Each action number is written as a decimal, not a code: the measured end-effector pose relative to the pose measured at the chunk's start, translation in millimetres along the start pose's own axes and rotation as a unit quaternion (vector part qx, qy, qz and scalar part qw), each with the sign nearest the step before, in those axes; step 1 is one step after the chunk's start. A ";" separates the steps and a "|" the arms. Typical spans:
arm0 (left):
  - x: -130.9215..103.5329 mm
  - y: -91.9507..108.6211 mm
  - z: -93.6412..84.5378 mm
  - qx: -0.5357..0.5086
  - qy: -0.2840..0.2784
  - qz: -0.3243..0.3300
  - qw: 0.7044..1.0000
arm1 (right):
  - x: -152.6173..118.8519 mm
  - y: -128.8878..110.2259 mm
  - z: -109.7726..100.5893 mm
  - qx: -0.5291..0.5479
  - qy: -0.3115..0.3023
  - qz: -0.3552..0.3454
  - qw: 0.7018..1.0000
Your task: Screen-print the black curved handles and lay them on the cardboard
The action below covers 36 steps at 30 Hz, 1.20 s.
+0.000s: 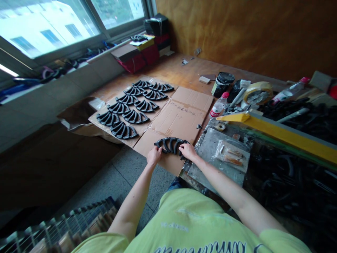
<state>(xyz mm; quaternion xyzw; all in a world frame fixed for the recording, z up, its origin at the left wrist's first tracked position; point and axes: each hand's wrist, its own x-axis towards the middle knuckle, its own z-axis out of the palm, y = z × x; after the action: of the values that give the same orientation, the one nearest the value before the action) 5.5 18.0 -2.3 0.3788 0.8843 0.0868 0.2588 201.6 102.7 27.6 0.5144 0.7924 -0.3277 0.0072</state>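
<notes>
A curved black slatted piece [171, 144] is held just over the near end of a flattened cardboard sheet [172, 114]. My left hand [154, 155] pinches its left end. Around the right end, the fingers of my right hand [187, 151] are closed. Several similar black pieces [135, 117] lie in two rows on the cardboard farther left.
Right of the cardboard are a grey board [210, 154] with a small bag, a tape roll [220, 126], a red-capped bottle [219, 105], a black tub [223, 83] and a yellow bar [279, 131]. Dark parts fill the far right. Red and black boxes [142, 54] stand by the window.
</notes>
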 end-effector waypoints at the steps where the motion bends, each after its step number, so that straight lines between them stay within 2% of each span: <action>1: -5.4 0.6 1.5 0.004 0.020 -0.002 1.000 | -2.2 0.3 0.2 0.004 0.001 0.003 1.000; 3: -19.5 3.4 7.5 0.004 0.087 0.024 0.996 | -5.2 0.4 0.4 0.014 -0.003 -0.001 1.000; 6: -40.1 14.5 21.4 0.009 0.175 0.154 0.972 | -5.2 0.7 0.0 0.027 -0.020 -0.010 0.999; 8: -48.4 25.9 31.9 0.028 0.168 0.219 0.961 | -3.9 2.0 -0.6 0.040 -0.035 -0.013 0.998; 9: -50.4 32.0 37.1 0.043 0.157 0.226 0.960 | -3.6 3.0 -0.9 0.048 -0.042 -0.013 0.998; 12: -49.4 48.6 50.9 0.085 0.136 0.191 0.968 | -6.2 5.6 -1.4 0.063 -0.049 -0.021 0.997; 15: -43.8 57.0 58.8 0.112 0.130 0.165 0.971 | -13.6 6.0 -1.5 0.041 -0.038 -0.026 0.998; 18: -38.7 54.5 57.1 0.124 0.125 0.179 0.968 | -22.7 4.7 -1.2 0.006 -0.024 -0.016 1.000; 21: -27.2 46.0 45.9 0.122 0.124 0.208 0.963 | -30.6 3.5 0.3 -0.022 -0.031 -0.027 0.999; 24: 5.9 46.7 29.4 0.117 0.140 0.232 0.956 | -34.8 2.3 4.4 -0.053 -0.030 -0.053 0.997; 27: 65.5 75.3 10.4 0.117 0.146 0.266 0.945 | -35.5 1.6 9.9 -0.065 -0.038 -0.054 0.996; 29: 113.8 112.8 -2.7 0.117 0.135 0.298 0.938 | -35.1 3.4 15.5 -0.052 -0.048 -0.041 0.997; 31: 162.6 160.3 -14.5 0.119 0.114 0.333 0.928 | -33.5 8.9 25.2 -0.037 -0.054 -0.027 0.997; 34: 229.6 235.1 -26.7 0.134 0.079 0.377 0.913 | -25.2 24.7 49.1 -0.029 -0.056 -0.019 0.998; 36: 268.3 277.7 -30.9 0.139 0.068 0.393 0.907 | -14.8 37.7 66.2 -0.040 -0.068 -0.025 0.997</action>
<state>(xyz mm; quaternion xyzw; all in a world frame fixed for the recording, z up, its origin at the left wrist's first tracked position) 7.4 404.9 15.9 0.7208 0.6825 0.0833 0.0881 217.9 65.5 -38.6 0.4701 0.8154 -0.3297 0.0733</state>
